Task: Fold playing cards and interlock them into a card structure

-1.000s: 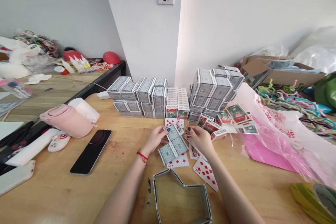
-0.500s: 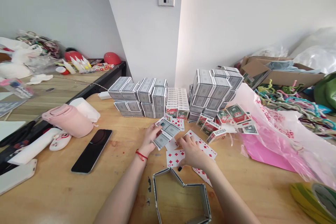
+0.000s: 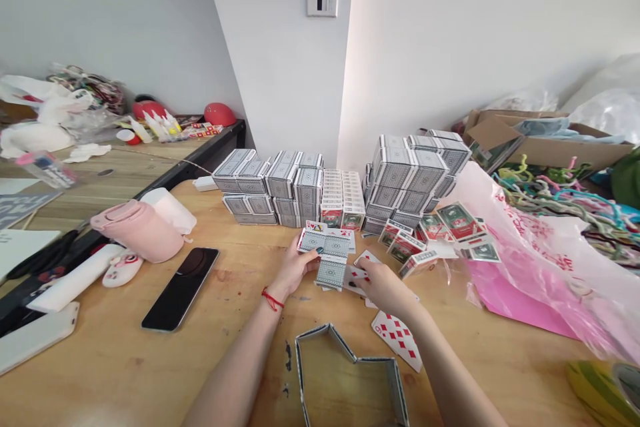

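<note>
My left hand (image 3: 299, 265) grips a flat piece of joined playing cards (image 3: 327, 255), patterned grey backs facing up, its thumb pressed on top. At the right end of that piece, my right hand (image 3: 379, 282) pinches a playing card (image 3: 356, 278) with red diamonds, partly under the joined piece. Loose diamond cards lie beneath and beside the right hand, among them a nine of diamonds (image 3: 397, 339) near the wrist. Closer to me stands an open, angular frame of folded cards (image 3: 354, 359), untouched between my forearms.
Stacks of card-built blocks (image 3: 294, 180) and more blocks (image 3: 410, 177) stand along the wall, with boxed decks (image 3: 342, 197) between them. Loose card boxes (image 3: 405, 245) lie at right beside pink plastic (image 3: 520, 267). A phone (image 3: 181, 289), pink cup (image 3: 145, 230) and tape roll (image 3: 603, 387) lie around.
The joined card piece has turned in my left hand. My right hand has lifted a diamond card from the table to its right end. The camera view has shifted slightly left.
</note>
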`<action>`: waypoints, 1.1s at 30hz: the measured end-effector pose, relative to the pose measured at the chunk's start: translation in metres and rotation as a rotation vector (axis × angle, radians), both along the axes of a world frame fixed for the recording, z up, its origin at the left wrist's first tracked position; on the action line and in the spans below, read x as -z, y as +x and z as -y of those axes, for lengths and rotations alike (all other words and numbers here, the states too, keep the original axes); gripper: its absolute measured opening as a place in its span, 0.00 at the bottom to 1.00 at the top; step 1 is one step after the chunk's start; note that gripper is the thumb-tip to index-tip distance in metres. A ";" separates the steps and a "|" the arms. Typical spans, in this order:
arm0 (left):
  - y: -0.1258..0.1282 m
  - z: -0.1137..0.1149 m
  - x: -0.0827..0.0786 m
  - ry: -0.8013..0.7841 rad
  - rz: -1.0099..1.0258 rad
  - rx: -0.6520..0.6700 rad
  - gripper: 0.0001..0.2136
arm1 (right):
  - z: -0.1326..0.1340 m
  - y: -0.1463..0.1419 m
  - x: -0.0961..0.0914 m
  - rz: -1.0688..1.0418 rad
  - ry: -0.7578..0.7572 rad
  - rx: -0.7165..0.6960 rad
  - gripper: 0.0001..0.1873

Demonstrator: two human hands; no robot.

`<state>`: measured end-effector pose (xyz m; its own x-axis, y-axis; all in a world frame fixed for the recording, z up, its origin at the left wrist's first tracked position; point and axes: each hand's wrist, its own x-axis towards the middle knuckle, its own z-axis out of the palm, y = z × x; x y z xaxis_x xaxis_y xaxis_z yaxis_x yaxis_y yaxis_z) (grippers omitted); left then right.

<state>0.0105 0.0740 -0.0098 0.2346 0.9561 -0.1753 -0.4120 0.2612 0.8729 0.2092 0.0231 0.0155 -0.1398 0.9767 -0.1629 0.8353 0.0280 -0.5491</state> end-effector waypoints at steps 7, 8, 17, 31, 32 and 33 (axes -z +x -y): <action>-0.003 -0.001 0.001 -0.038 -0.003 -0.010 0.29 | -0.004 0.017 -0.020 -0.455 0.026 0.296 0.06; -0.003 -0.001 0.001 -0.043 0.005 0.007 0.28 | -0.003 0.017 -0.024 -0.547 -0.010 0.320 0.07; -0.005 -0.004 0.004 -0.034 0.088 0.060 0.25 | 0.002 0.015 -0.034 -0.855 -0.114 0.304 0.15; -0.004 -0.005 0.004 -0.048 0.101 0.030 0.27 | 0.004 0.012 -0.038 -0.813 -0.109 0.258 0.13; -0.004 -0.005 0.004 -0.045 0.101 0.033 0.28 | 0.003 0.013 -0.037 -0.816 -0.097 0.265 0.13; -0.004 -0.005 0.005 -0.043 0.097 0.036 0.28 | 0.003 0.014 -0.036 -0.817 -0.088 0.270 0.13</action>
